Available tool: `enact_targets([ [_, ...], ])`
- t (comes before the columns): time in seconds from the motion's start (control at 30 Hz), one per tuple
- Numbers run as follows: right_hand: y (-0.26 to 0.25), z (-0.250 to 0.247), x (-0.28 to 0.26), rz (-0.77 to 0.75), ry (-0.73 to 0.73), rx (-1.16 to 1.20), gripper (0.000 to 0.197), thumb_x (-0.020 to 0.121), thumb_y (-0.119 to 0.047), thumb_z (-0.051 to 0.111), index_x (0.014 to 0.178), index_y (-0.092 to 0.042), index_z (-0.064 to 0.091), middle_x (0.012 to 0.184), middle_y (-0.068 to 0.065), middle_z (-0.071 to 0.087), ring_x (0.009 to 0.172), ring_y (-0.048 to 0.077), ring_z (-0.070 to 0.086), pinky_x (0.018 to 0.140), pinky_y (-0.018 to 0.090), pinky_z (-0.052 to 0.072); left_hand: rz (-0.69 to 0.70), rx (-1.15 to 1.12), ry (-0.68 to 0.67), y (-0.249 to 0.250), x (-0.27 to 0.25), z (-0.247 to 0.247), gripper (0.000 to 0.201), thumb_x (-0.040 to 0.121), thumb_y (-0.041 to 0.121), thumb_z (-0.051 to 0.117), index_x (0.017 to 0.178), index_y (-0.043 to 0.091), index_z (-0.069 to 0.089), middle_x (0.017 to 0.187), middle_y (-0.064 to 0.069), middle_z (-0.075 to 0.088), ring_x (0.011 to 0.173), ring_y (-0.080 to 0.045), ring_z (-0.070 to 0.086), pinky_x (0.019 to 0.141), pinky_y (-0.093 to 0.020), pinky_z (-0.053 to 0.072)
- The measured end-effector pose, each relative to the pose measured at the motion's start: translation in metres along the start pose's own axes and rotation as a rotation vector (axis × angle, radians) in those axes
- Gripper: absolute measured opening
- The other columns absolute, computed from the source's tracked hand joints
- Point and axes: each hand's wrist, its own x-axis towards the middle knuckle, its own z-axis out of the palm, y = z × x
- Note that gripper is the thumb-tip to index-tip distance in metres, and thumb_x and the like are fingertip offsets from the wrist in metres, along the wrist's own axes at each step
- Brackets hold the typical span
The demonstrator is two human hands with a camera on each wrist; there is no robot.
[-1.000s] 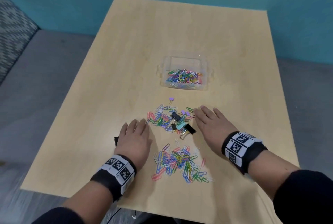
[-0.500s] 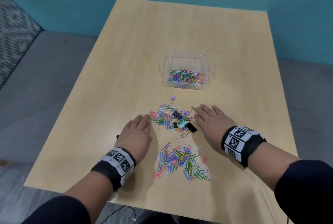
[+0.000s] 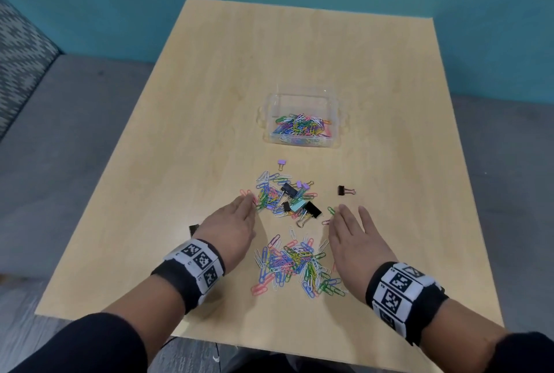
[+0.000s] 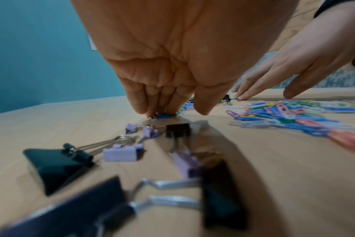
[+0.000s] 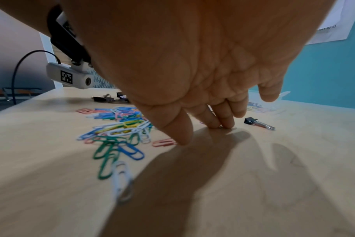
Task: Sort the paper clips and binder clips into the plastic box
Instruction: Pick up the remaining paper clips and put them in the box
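Observation:
A clear plastic box (image 3: 302, 100) holds coloured paper clips. In front of it lies a mixed pile (image 3: 284, 197) of paper clips and black, teal and purple binder clips. A second pile of paper clips (image 3: 295, 264) lies nearer me. My left hand (image 3: 230, 222) lies flat, fingertips (image 4: 150, 110) touching the mixed pile's left edge. My right hand (image 3: 353, 234) lies flat to the right of the piles, fingertips (image 5: 223, 123) on the table by a green clip (image 3: 331, 210). One black binder clip (image 3: 344, 190) sits alone beyond the right hand. Neither hand holds anything.
A lone purple binder clip (image 3: 281, 163) lies between box and pile. Several binder clips (image 4: 120, 154) lie under my left wrist. The wooden table (image 3: 329, 58) stands against a teal wall; its front edge is close below my wrists.
My right hand has drawn back to the right and toward me, uncovering a black binder clip. My left hand has slid forward and right to the mixed pile's edge.

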Motion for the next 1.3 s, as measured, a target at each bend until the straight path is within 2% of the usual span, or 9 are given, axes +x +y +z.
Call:
enact_targets([
  [0.17,-0.024,0.010,-0.019,0.017,-0.011,0.073,0.063,0.089,-0.015,0.018,0.145,0.010,0.004,0.152,0.032,0.006,0.141,0.048,-0.006,0.108,0.066,-0.007,-0.056,-0.057,-0.061,0.032,-0.025,0.013,0.062,0.099,0.032,0.026,0.147,-0.002,0.005,0.156,-0.019,-0.006,0.145,-0.032,0.003,0.117,-0.042,0.017],
  [0.23,-0.034,0.016,-0.023,0.007,0.024,0.163,0.066,0.080,-0.010,0.013,0.141,0.012,0.025,0.144,0.036,0.027,0.138,0.051,0.013,0.109,0.066,-0.003,-0.015,-0.114,-0.056,0.046,-0.034,0.014,0.059,0.097,0.031,0.025,0.144,-0.005,0.022,0.154,-0.022,0.013,0.142,-0.035,0.018,0.114,-0.043,0.026],
  [0.3,-0.039,0.023,-0.027,0.012,0.069,0.319,0.068,0.072,-0.012,0.017,0.127,0.009,0.050,0.124,0.032,0.052,0.128,0.049,0.038,0.108,0.065,0.013,0.012,-0.219,-0.065,0.055,-0.039,0.012,0.057,0.091,0.030,0.028,0.131,-0.006,0.047,0.140,-0.025,0.044,0.130,-0.036,0.042,0.105,-0.043,0.040],
  [0.4,-0.039,0.026,-0.030,0.044,0.172,0.424,0.064,0.071,-0.014,0.023,0.123,0.001,0.057,0.118,0.020,0.059,0.123,0.042,0.047,0.102,0.059,0.037,-0.042,-0.249,0.061,0.047,-0.032,0.004,0.055,0.086,0.027,0.031,0.123,-0.005,0.056,0.131,-0.022,0.054,0.122,-0.035,0.052,0.099,-0.043,0.046],
  [0.63,-0.036,0.025,-0.028,0.075,0.285,0.469,0.059,0.071,-0.016,0.027,0.119,-0.005,0.061,0.114,0.012,0.062,0.117,0.036,0.056,0.095,0.049,0.048,-0.021,-0.158,0.036,0.010,0.011,-0.020,0.057,0.101,0.026,0.026,0.149,0.004,0.003,0.158,-0.010,-0.005,0.145,-0.023,0.000,0.116,-0.030,0.004],
  [0.83,-0.032,0.032,-0.032,0.072,0.264,0.488,0.054,0.068,-0.015,0.056,0.121,-0.008,0.057,0.116,0.008,0.061,0.120,0.034,0.053,0.096,0.046,0.047,-0.061,-0.076,-0.003,0.009,-0.002,-0.002,0.059,0.098,0.025,0.032,0.148,0.002,0.010,0.158,-0.016,0.001,0.145,-0.027,0.006,0.117,-0.035,0.015],
  [1.0,-0.032,0.037,-0.032,0.056,0.263,0.516,0.058,0.066,-0.016,0.063,0.123,-0.010,0.053,0.117,0.005,0.059,0.120,0.032,0.052,0.096,0.045,0.048,-0.098,-0.214,0.134,0.026,-0.015,-0.007,0.045,0.090,0.022,0.050,0.132,0.005,0.049,0.140,-0.014,0.046,0.126,-0.029,0.046,0.099,-0.036,0.042],
  [1.17,-0.033,0.036,-0.031,0.054,0.314,0.525,0.059,0.064,-0.013,0.067,0.121,-0.008,0.057,0.116,0.007,0.061,0.116,0.032,0.056,0.092,0.044,0.050,-0.079,-0.200,0.087,0.004,0.029,-0.027,0.074,0.087,0.005,0.042,0.149,0.007,0.002,0.158,-0.012,-0.003,0.145,-0.028,0.003,0.116,-0.038,0.020],
  [1.3,-0.031,0.043,-0.028,0.041,0.297,0.520,0.061,0.068,-0.012,0.063,0.128,-0.008,0.051,0.126,0.010,0.056,0.122,0.034,0.051,0.097,0.043,0.048,-0.001,-0.174,0.019,-0.008,0.040,-0.023,0.073,0.085,0.004,0.042,0.149,0.010,0.006,0.158,-0.009,-0.004,0.145,-0.026,0.004,0.113,-0.038,0.027],
])
